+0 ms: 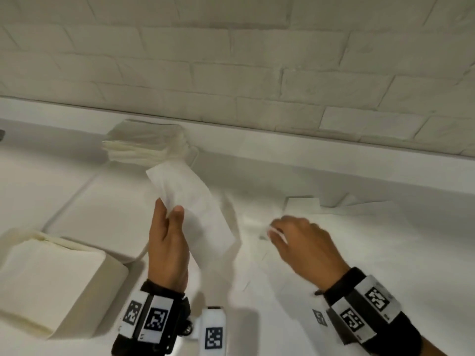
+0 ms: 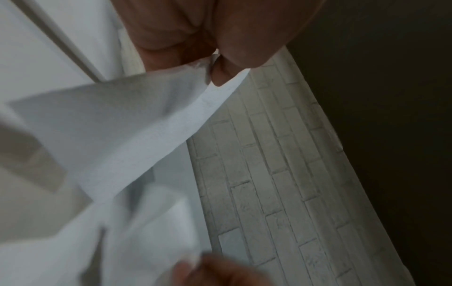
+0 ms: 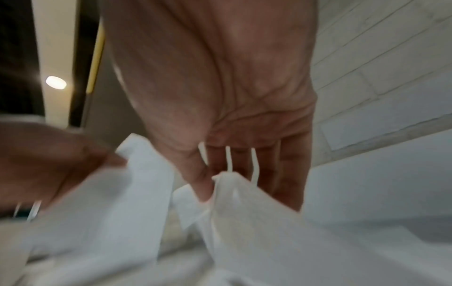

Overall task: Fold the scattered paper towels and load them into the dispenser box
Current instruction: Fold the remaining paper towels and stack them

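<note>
A single paper towel (image 1: 195, 209) is held above the white counter (image 1: 385, 253), between the two hands. Its long axis runs diagonally, from a far-left corner near the wall down toward the near right, and it appears already folded lengthwise, though the blur leaves that uncertain. Its far end is pinched between thumb and fingers of the left hand (image 1: 168, 242); in the left wrist view the pinch is seen right at the sheet's corner (image 2: 208, 67), with the rest hanging away from the palm.

The right hand (image 1: 303, 242) is lowered to the right of that sheet, over the loose towels (image 1: 321, 209) scattered flat on the counter. An edge of white paper is nipped between its thumb and fingertips (image 3: 205, 191); whether this is the free end of the same towel or a separate sheet cannot be told.

The left hand is nearer the dispenser box (image 1: 51, 286), which stands at the near left, open on top and already showing paper inside. A stack of folded towels (image 1: 146, 147) lies by the brick wall (image 1: 257, 60), beyond the left hand. The next fold is judged to call for the two held ends being brought together along that diagonal.
</note>
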`<control>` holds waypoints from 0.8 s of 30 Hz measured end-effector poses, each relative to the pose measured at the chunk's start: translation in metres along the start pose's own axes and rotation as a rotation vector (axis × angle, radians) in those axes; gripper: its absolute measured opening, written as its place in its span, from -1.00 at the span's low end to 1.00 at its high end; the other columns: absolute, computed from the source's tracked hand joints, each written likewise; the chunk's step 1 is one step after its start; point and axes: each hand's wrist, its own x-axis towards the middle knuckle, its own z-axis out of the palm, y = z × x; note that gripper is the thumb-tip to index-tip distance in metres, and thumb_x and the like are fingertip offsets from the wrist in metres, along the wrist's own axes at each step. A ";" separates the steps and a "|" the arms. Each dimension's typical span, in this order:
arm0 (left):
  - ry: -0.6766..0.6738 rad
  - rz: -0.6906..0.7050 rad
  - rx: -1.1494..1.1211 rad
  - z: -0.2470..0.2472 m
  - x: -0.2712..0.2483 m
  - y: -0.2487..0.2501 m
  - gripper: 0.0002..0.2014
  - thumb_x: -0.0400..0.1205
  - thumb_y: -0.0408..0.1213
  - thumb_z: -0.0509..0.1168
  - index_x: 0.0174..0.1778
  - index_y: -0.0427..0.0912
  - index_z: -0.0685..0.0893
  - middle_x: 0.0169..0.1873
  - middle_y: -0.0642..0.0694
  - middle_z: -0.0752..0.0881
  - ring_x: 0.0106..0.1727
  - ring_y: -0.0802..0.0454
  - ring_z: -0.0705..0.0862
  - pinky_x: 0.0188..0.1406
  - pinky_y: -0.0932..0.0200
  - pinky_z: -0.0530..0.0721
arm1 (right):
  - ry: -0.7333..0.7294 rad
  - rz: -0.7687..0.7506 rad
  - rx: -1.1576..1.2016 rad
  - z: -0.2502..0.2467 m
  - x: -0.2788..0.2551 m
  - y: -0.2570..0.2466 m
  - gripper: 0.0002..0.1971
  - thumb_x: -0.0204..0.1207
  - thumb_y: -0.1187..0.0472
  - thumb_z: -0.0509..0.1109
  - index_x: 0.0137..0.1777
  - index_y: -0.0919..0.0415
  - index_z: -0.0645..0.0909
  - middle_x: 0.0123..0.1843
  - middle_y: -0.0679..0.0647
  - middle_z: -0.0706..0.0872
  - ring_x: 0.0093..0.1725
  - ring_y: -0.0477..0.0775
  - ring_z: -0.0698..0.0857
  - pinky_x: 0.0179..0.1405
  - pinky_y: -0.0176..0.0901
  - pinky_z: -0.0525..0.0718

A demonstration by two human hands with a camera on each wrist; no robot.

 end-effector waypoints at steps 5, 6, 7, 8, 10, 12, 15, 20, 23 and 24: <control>-0.228 -0.107 -0.152 0.028 -0.027 0.009 -0.67 0.83 -0.22 0.13 0.51 -0.02 0.54 0.32 -0.12 0.76 0.36 -0.11 0.72 0.31 -0.15 0.66 | 0.156 -0.049 0.557 -0.042 0.014 -0.049 -0.63 0.75 -0.04 0.13 -0.14 0.10 0.65 -0.20 -0.06 0.66 -0.22 -0.07 0.67 -0.08 0.02 0.71; -0.283 -0.120 -0.181 0.034 -0.032 0.014 -0.64 0.81 -0.14 0.18 0.53 -0.09 0.53 0.34 -0.20 0.74 0.38 -0.19 0.70 0.32 -0.21 0.65 | 0.098 -0.048 0.639 -0.043 0.016 -0.060 -0.63 0.75 -0.03 0.10 -0.02 0.11 0.70 -0.10 -0.01 0.71 -0.11 -0.03 0.71 0.03 0.09 0.73; -0.307 -0.114 -0.177 0.034 -0.033 0.016 -0.57 0.75 -0.07 0.25 0.52 -0.15 0.53 0.35 -0.25 0.72 0.39 -0.25 0.69 0.35 -0.26 0.64 | 0.028 -0.036 0.730 -0.043 0.017 -0.068 -0.63 0.76 -0.01 0.08 0.11 0.08 0.73 0.00 0.02 0.74 -0.01 -0.02 0.74 0.12 0.12 0.73; -0.293 -0.087 -0.140 0.032 -0.033 0.017 -0.53 0.68 -0.05 0.34 0.48 -0.17 0.58 0.32 -0.26 0.74 0.36 -0.25 0.71 0.35 -0.30 0.64 | -0.050 -0.016 0.857 -0.043 0.019 -0.074 -0.63 0.77 0.02 0.07 0.24 0.04 0.71 0.08 0.03 0.75 0.04 -0.02 0.76 0.20 0.10 0.73; -0.104 -0.015 -0.019 0.014 -0.025 0.019 -0.66 0.58 -0.18 0.48 0.26 -0.15 0.73 0.13 -0.15 0.84 0.20 -0.14 0.80 0.31 -0.33 0.69 | -0.181 0.013 1.194 -0.042 0.022 -0.077 -0.63 0.78 0.13 0.06 0.38 0.07 0.65 0.18 0.11 0.76 0.03 0.06 0.80 0.21 0.04 0.75; 0.069 0.017 0.029 -0.010 -0.015 0.023 -0.85 0.55 -0.35 0.51 0.02 -0.11 0.78 -0.07 -0.02 0.89 0.00 -0.02 0.84 0.22 -0.30 0.74 | -0.147 0.031 1.328 -0.035 0.025 -0.071 -0.68 0.76 0.27 0.12 0.32 0.15 0.67 0.13 0.18 0.78 -0.07 0.14 0.81 0.06 -0.02 0.78; 0.142 0.077 0.056 -0.045 -0.009 0.039 -0.89 0.58 -0.43 0.46 -0.08 -0.12 0.76 -0.19 0.05 0.87 -0.10 0.05 0.82 0.00 -0.07 0.72 | -0.114 -0.063 0.728 -0.002 0.025 -0.054 -0.73 0.66 0.30 0.30 0.28 0.06 0.67 0.10 0.02 0.72 -0.02 -0.06 0.73 -0.01 -0.15 0.68; 0.107 0.221 0.155 -0.071 -0.019 0.061 -0.86 0.52 -0.44 0.44 -0.16 -0.08 0.74 -0.32 0.16 0.83 -0.24 0.24 0.76 -0.29 0.38 0.68 | -0.451 -0.317 -0.258 0.040 0.018 -0.043 -0.61 0.56 0.17 0.41 0.38 0.00 0.53 0.28 -0.07 0.49 0.22 0.06 0.51 -0.05 -0.08 0.47; 0.046 0.255 0.152 -0.077 -0.026 0.062 -0.85 0.43 -0.39 0.37 -0.23 -0.04 0.76 -0.31 0.10 0.80 -0.22 0.16 0.75 -0.29 0.35 0.68 | -0.331 -0.337 -0.304 0.048 0.023 -0.048 -0.78 0.55 0.29 0.35 0.15 0.03 0.59 0.11 -0.05 0.55 0.02 0.11 0.54 -0.25 -0.13 0.31; 0.014 0.264 0.164 -0.078 -0.027 0.062 -0.82 0.44 -0.41 0.38 -0.26 0.00 0.77 -0.31 0.08 0.80 -0.21 0.14 0.75 -0.28 0.31 0.69 | -0.304 -0.336 -0.324 0.050 0.024 -0.050 -0.82 0.56 0.32 0.31 0.06 0.03 0.60 0.02 -0.04 0.54 -0.06 0.11 0.51 -0.35 -0.15 0.25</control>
